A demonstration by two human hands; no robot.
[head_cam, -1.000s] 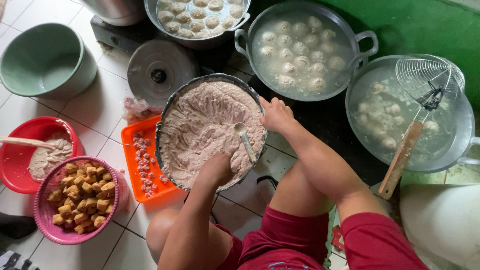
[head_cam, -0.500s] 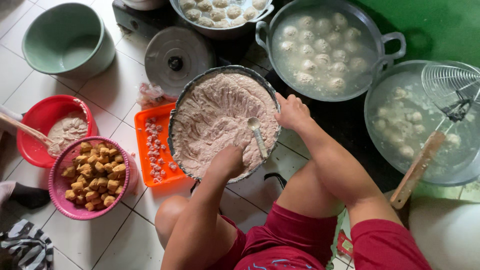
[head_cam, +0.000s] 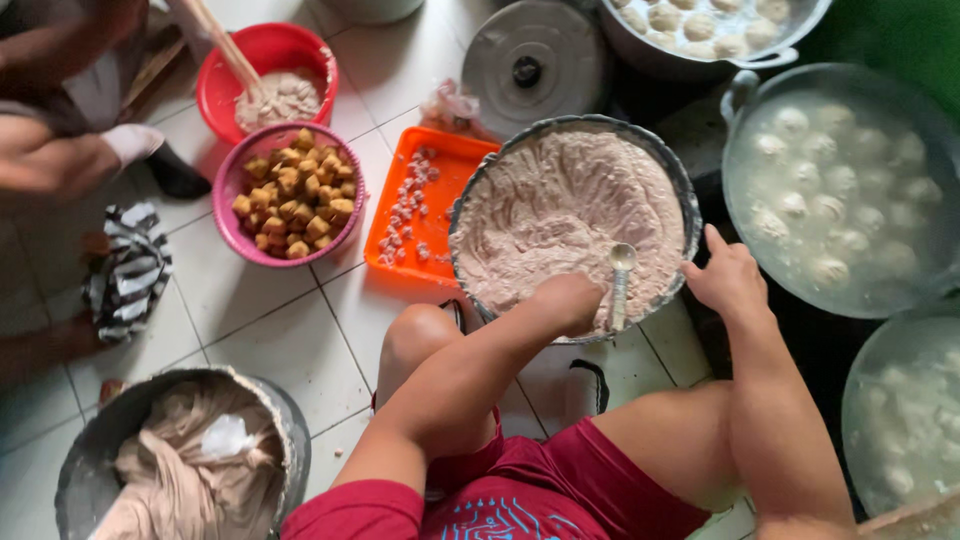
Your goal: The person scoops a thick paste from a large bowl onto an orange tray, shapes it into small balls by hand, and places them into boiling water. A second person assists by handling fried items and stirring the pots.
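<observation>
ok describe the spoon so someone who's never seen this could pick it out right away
Start at the big round basin of pale pinkish paste in the middle of the tiled floor. At its near rim, just right of the left hand pressed into the paste, lies the metal spoon: small, shiny, bowl up, and the only metal utensil in that basin.

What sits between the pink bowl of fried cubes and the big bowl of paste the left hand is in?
In the head view, an orange tray scattered with small pale bits lies between the pink bowl and the big bowl of paste, where the left hand rests.

floor [head_cam: 270,340]: white square tiles, dark grout | wall [head_cam: 905,35]: green, top right | light: soft, even
</observation>
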